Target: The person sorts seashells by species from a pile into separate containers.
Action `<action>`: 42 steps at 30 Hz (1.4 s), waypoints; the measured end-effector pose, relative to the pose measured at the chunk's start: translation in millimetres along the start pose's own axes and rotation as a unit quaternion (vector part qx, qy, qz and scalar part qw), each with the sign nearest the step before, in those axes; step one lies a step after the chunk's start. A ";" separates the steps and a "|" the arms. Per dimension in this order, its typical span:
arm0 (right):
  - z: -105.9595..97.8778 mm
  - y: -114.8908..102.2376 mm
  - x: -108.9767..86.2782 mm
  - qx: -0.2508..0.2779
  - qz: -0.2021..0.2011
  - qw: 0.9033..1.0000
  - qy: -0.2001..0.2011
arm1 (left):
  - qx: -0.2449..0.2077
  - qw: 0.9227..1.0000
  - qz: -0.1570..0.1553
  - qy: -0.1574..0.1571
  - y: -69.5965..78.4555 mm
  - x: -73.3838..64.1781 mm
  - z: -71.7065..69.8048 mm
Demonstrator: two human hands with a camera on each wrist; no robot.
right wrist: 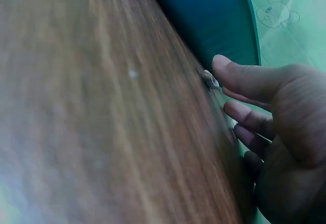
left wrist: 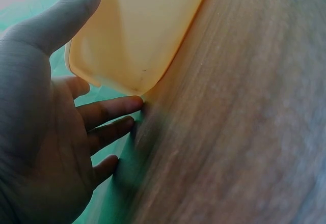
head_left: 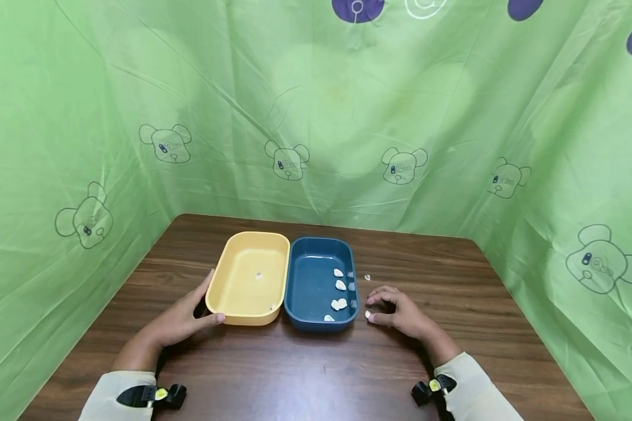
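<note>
My left hand [head_left: 181,318] rests against the near left corner of a yellow plastic tray [head_left: 215,285], thumb along its front wall and fingers spread by its left side. In the left wrist view the fingers look fairly straight beside the tray [left wrist: 142,40]. My right hand [head_left: 400,316] is on the table just right of a blue tray [head_left: 309,327]. Its thumb tip is right at a small white stone [head_left: 367,314], with a gap between thumb and forefinger. The right wrist view has that stone [right wrist: 210,79] beside the thumb tip.
Several white stones [head_left: 340,285] lie along the right side inside the blue tray. Two small white pieces are in the yellow tray, one near its middle [head_left: 258,276]. Another white piece [head_left: 367,277] lies on the wooden table [head_left: 316,374] farther back. Green curtains [head_left: 337,117] surround the table.
</note>
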State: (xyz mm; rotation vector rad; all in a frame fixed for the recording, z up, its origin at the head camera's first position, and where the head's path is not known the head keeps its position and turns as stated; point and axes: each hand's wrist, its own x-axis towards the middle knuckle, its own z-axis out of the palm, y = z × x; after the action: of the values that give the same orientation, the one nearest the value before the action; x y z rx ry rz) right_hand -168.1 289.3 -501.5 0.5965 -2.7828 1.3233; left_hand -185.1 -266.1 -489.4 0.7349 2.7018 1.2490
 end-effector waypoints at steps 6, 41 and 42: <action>0.9 1.6 1.3 -0.007 -0.003 1.000 -0.019 | -0.006 1.000 -0.005 -0.002 -1.2 -1.4 0.2; 2.9 -2.1 0.0 -0.008 0.031 0.999 0.011 | 0.000 1.000 0.012 -0.001 0.0 0.2 0.4; 2.7 -2.0 -0.2 -0.007 0.033 0.999 0.014 | 0.002 1.000 0.012 0.000 0.2 0.4 0.6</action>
State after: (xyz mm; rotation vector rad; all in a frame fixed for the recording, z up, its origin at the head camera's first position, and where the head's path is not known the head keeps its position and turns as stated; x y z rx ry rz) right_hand -166.8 286.2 -501.8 0.4862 -2.8099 1.3123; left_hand -185.2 -265.4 -489.7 0.7712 2.7041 1.2498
